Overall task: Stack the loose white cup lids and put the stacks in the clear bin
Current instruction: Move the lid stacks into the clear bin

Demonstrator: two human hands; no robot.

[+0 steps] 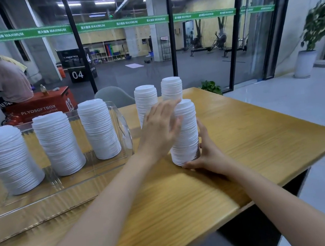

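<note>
Three tall stacks of white cup lids stand inside the clear bin (123, 126) on the left: one at the left end (8, 160), one in the middle (58, 143), one at the right end (99, 129). On the wooden table right of the bin stand three more stacks. My right hand (208, 154) grips the base of the nearest stack (186, 134), with its thumb at the front. My left hand (159, 130) lies with straight fingers against that stack's upper left side. Two further stacks (145, 100) (171, 88) stand behind it.
The wooden table (254, 134) ends at a corner on the right, with a tiled floor beyond. A grey chair back (113, 95) shows behind the bin. A glass wall stands behind the table; a person sits on a red box beyond it.
</note>
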